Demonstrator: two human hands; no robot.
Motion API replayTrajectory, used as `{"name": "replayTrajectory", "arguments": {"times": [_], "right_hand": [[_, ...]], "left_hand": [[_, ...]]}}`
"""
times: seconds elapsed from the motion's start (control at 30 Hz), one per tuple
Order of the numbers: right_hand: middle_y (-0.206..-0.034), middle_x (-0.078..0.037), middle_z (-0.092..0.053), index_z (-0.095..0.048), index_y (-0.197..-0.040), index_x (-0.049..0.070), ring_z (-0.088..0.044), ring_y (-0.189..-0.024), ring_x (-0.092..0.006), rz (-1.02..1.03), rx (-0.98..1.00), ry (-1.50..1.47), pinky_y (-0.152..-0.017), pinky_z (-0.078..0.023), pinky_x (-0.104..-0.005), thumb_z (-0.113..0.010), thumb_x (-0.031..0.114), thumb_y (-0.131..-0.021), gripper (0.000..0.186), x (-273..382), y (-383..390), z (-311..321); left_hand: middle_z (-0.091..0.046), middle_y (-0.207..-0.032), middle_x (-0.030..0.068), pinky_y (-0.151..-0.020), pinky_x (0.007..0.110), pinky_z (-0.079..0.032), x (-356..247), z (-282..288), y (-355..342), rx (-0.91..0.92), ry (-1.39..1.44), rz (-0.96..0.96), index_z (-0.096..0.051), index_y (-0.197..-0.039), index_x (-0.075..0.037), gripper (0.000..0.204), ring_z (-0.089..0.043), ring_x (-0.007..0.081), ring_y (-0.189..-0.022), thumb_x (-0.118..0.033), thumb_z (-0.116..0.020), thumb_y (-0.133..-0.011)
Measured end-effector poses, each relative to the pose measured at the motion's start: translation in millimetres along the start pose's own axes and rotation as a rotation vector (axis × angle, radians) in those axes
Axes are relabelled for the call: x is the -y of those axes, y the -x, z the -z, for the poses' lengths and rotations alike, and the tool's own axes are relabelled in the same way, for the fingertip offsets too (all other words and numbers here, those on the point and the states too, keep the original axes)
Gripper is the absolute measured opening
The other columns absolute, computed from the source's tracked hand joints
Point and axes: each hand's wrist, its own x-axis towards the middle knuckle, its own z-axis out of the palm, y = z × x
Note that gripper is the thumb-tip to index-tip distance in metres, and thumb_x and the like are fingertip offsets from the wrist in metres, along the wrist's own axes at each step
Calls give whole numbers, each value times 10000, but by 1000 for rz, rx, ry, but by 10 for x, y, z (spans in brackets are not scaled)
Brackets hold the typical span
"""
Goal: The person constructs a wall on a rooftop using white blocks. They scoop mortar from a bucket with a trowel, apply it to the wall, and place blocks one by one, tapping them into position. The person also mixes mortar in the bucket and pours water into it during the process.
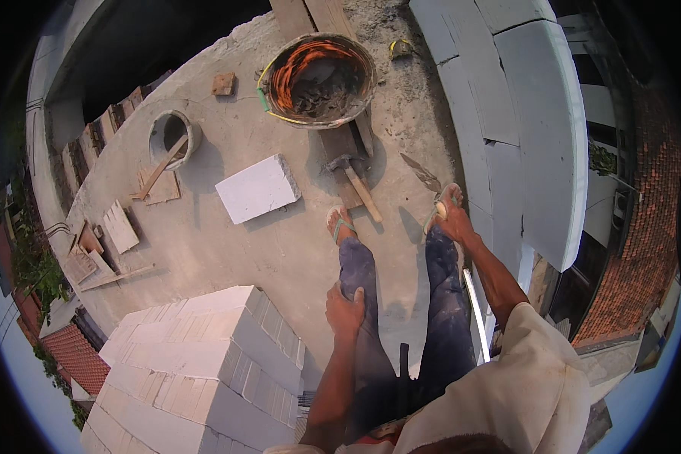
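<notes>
My left hand (344, 310) rests on my left trouser leg (359, 265), fingers curled against the cloth. My right hand (454, 225) is beside my right knee and foot, closed around a small pale object (440, 209) that I cannot make out. Ahead of my feet, a hammer (363, 193) with a wooden handle lies on a dark board (333, 138). A metal trowel (424, 172) lies right of it. A bucket (321, 98) with an orange-streaked inside and dark mortar stands beyond. A white block (253, 189) lies flat on the concrete to the left.
Stacked white blocks (181, 356) fill the lower left. A block wall (533, 136) runs along the right, with roofs (628, 287) beyond. A second bucket (174, 140), loose wood scraps (121, 227) and a tape measure (401, 49) lie about. An opening with a stepped edge (98, 136) is at upper left.
</notes>
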Motion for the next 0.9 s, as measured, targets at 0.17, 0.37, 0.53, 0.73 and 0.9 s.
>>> {"name": "replayTrajectory", "arguments": {"times": [0.17,0.37,0.53,0.73,0.9], "right_hand": [[-914,-133,-746,-736,-1134,72,-716,-833,-251,-564,287,-315,-748,-560,-418,-841,211,-816,363,-745,2222,385],[-829,-71,-727,-789,-1031,105,-682,-770,-189,-960,342,-572,-708,-551,-378,-819,40,-688,350,-1153,4882,-438],[-863,-80,-764,-779,-1134,123,-720,-733,-194,-1172,678,-660,-636,-599,-374,-872,107,-793,354,-295,5764,-1028],[-822,-47,-748,-740,-1175,113,-710,-709,-193,-1289,533,-990,-616,-597,-373,-791,187,-919,270,127,5945,-1278],[-884,-107,-779,-710,-1190,82,-740,-714,-202,-1257,358,-1114,-608,-605,-388,-696,184,-982,231,196,6281,-1615]], "left_hand": [[-504,-1542,266,-1167,473,-409,-108,239,-1957,86,707,-55,-440,-1513,106,742,-493,358,-1440,-408,-667,-1029],[63,-1756,264,-1298,592,-90,-1243,1322,-3897,276,1019,-60,84,-1704,-145,1103,-2,404,-1639,-694,-556,-994],[-6,-1755,247,-1291,592,-76,-1920,1657,-4501,257,879,51,27,-1710,-164,1019,-69,410,-1631,-655,-534,-1017],[-511,-1343,208,-982,426,-454,-1928,1929,-4923,176,823,-448,-376,-1555,-6,772,-551,255,-1152,-563,-553,-1050],[-535,-860,55,-669,309,-428,-2667,1212,-3311,270,654,-549,-588,-1180,74,665,-459,123,-708,-563,-658,-1003]]}}
